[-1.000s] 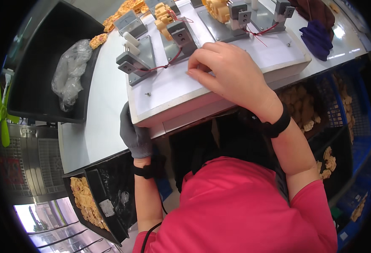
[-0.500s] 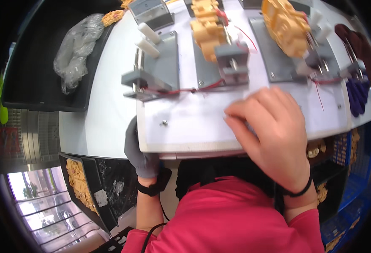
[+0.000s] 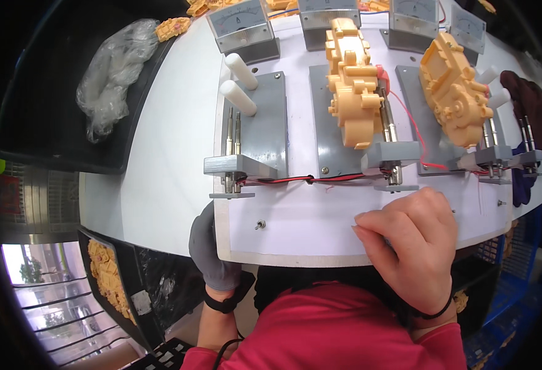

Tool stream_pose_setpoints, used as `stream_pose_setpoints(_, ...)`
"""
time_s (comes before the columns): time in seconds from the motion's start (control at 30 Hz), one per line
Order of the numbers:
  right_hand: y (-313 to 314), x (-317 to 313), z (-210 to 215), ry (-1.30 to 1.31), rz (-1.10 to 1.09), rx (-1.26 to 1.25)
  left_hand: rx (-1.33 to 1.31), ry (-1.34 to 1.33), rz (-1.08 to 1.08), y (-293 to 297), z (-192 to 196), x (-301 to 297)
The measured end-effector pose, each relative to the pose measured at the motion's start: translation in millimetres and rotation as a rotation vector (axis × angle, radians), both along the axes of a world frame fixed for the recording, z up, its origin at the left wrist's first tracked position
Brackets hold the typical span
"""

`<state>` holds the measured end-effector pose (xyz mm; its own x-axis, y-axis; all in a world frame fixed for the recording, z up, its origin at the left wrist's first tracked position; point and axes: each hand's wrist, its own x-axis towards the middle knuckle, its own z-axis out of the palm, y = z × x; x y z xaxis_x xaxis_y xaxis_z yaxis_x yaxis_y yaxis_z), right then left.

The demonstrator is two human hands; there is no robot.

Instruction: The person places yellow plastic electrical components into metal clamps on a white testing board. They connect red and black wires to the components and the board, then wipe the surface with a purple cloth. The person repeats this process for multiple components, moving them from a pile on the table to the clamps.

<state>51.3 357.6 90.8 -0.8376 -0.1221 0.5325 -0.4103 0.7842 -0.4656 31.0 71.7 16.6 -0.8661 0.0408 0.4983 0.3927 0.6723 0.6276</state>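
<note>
My right hand (image 3: 414,243), bare, hovers over or rests at the front of a white board (image 3: 295,237), its fingers curled and thumb and forefinger brought together. Nothing shows between those tips. My left hand (image 3: 212,250), in a grey glove, is at the board's front left corner, its fingers hidden by the edge. Past the right hand, a yellow plastic housing (image 3: 352,92) stands on the middle grey plate (image 3: 325,148), beside metal probe pins in a grey block (image 3: 391,154). Another yellow housing (image 3: 456,92) is on the right fixture. The left plate (image 3: 271,123) carries two white pegs (image 3: 238,98) and no housing.
Analog meters (image 3: 240,28) line the back. Red and black wires (image 3: 308,179) run between the fixtures, and a toggle switch (image 3: 260,225) sits front left. A black tray (image 3: 43,123) with a clear bag (image 3: 114,80) lies left. Dark gloves (image 3: 527,105) lie right; a bin of yellow parts (image 3: 107,274) is lower left.
My view has shifted, so the board appears lower and the meters show more fully. Both hands keep about the same places at the board, the right one still curled.
</note>
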Motion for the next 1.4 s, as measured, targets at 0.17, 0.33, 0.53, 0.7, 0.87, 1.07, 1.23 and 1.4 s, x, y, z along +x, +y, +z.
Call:
stream_pose_setpoints(0.17,-4,0,1,0.007,0.008,0.014,-0.034,0.025,-0.025,-2,4,-1)
stream_pose_setpoints(0.33,-5,1,1,0.050,0.008,0.043,-0.089,-0.007,-0.009,-7,4,-2)
stream_pose_setpoints(0.53,5,6,2,0.037,0.030,0.099,0.372,-0.168,-0.019,-1,-10,1)
stream_pose_setpoints(0.7,-2,5,-7,0.093,0.012,-0.004,0.317,-0.157,-0.235,-29,-23,-12)
stream_pose_setpoints(0.87,-4,7,-4,0.160,0.002,-0.228,0.166,-0.095,-0.100,-9,-4,2)
stream_pose_setpoints(1.07,-3,4,-3,0.109,0.083,-0.446,0.105,-0.196,-0.167,-7,101,-39)
stream_pose_setpoints(1.23,-17,-10,-6,0.106,0.168,-0.624,-0.400,0.019,-0.617,46,175,-85)
stream_pose_setpoints(1.4,-10,-12,-2,0.078,0.258,-0.735,-0.821,0.257,-0.923,128,179,-140)
